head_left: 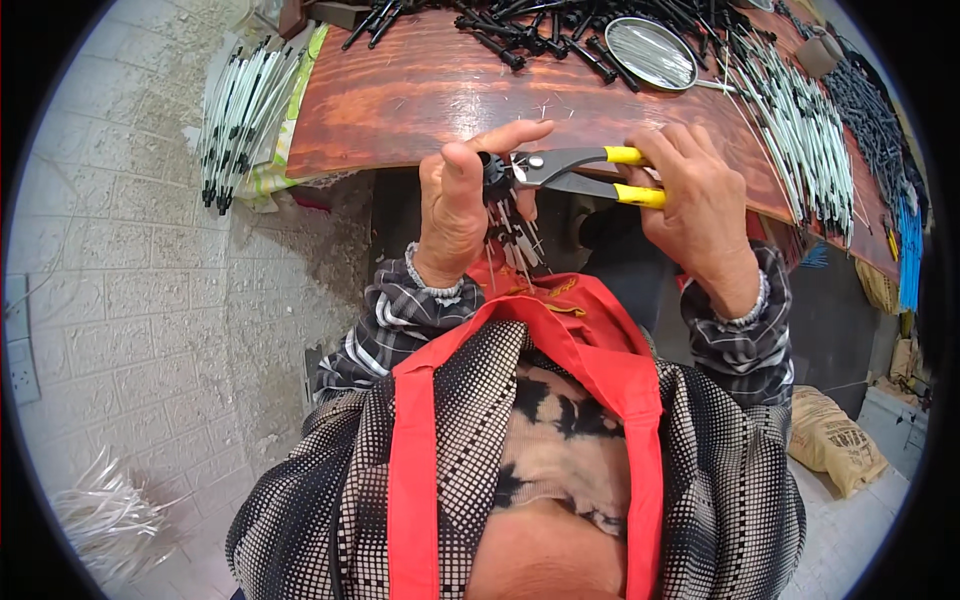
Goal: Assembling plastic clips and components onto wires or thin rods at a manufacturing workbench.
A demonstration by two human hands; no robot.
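A person in a red apron [520, 400] stands at a reddish wooden bench [420, 100], seen from above. At far left, a bundle of white rods with black tips [238, 115] hangs over the bench's edge, and loose white strips [100, 510] lie on the tiled floor below.

The left hand [455, 205] is raised just in front of the bench edge, thumb and fingers pinched around a small black cap [495, 175] with thin white strands [515, 240] hanging beneath it. Right beside it, the metal nose of a pair of pliers [560, 168] touches the cap. The right hand [695, 205] is curled tightly around the yellow handles, pressing them near together.

Further back on the bench lie a heap of black parts [520, 35], a round metal sieve [652, 52], and, to the right, rows of white rods [800, 130]. A tan sack [835, 440] sits on the floor at lower right.

To do this squeeze well, it looks best to keep the cap steady and square in the pliers' nose, press evenly, and keep the left fingertips clear of the metal.
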